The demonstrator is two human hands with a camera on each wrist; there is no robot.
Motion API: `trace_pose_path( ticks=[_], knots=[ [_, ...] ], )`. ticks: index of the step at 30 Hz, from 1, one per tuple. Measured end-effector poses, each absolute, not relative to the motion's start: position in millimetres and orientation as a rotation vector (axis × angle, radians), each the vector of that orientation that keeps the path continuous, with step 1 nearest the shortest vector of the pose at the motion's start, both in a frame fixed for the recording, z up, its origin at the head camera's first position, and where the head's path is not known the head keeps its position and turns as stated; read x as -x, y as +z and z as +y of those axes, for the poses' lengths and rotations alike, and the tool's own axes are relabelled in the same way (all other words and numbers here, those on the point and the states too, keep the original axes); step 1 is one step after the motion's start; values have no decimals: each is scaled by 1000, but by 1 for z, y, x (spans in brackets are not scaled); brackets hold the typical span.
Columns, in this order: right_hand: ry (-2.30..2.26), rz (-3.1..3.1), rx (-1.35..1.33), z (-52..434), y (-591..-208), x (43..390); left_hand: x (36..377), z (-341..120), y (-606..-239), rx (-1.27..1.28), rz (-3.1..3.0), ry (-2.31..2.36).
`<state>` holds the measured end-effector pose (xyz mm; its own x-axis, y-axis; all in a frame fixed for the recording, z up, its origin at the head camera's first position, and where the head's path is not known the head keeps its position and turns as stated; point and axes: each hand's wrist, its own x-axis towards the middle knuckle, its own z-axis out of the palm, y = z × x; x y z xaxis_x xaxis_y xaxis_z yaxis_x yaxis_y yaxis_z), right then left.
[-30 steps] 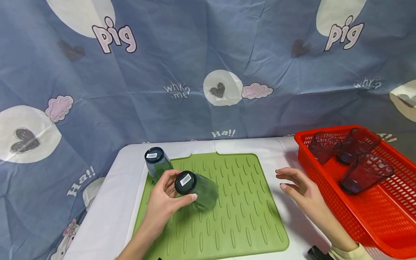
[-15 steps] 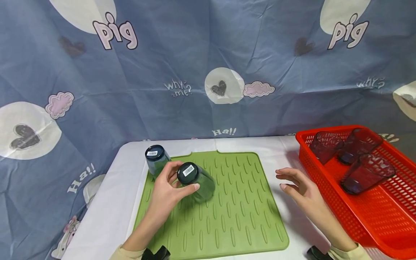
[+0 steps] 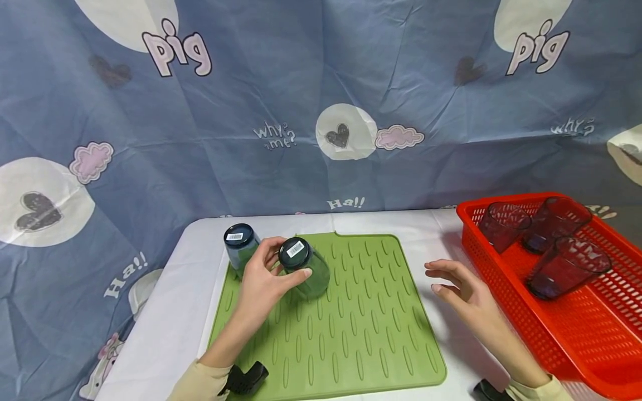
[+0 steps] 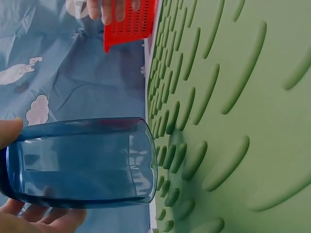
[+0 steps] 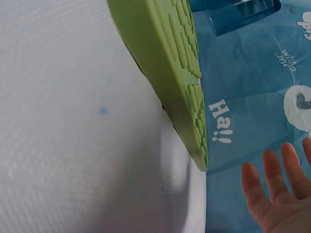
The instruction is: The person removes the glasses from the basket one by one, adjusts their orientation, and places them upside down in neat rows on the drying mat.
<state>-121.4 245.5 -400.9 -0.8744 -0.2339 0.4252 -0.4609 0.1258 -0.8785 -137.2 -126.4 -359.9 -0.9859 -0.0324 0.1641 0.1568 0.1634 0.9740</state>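
Note:
My left hand (image 3: 263, 284) grips a see-through blue drinking glass (image 3: 315, 277) near its base, thumb on one side and fingers on the other. The glass is upside down and a little tilted, its base with a white label facing up. In the left wrist view the rim of this glass (image 4: 80, 165) is right at the bumps of the green drying mat (image 3: 351, 340). A second glass (image 3: 239, 250) stands upside down at the mat's back left corner, just beside the left fingers. My right hand (image 3: 463, 292) hovers with relaxed fingers between mat and basket, holding nothing.
A red plastic basket (image 3: 511, 328) stands on the right with three glasses in it, one of them a tilted glass (image 3: 567, 267) at the front. White cloth (image 3: 150, 340) covers the table. A blue printed curtain (image 3: 281, 178) hangs behind.
My left hand has moved away from me and slightly right with the glass, which now leans less. The right hand has stayed in place.

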Motion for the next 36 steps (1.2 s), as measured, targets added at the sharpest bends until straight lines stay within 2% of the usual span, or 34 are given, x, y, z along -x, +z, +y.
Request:
trace_pose_path(
  ticks=[36],
  knots=[
    [1772, -2271, -632, 249, -407, 124, 178, -120, -368, 113, -2366, -1741]
  ],
)
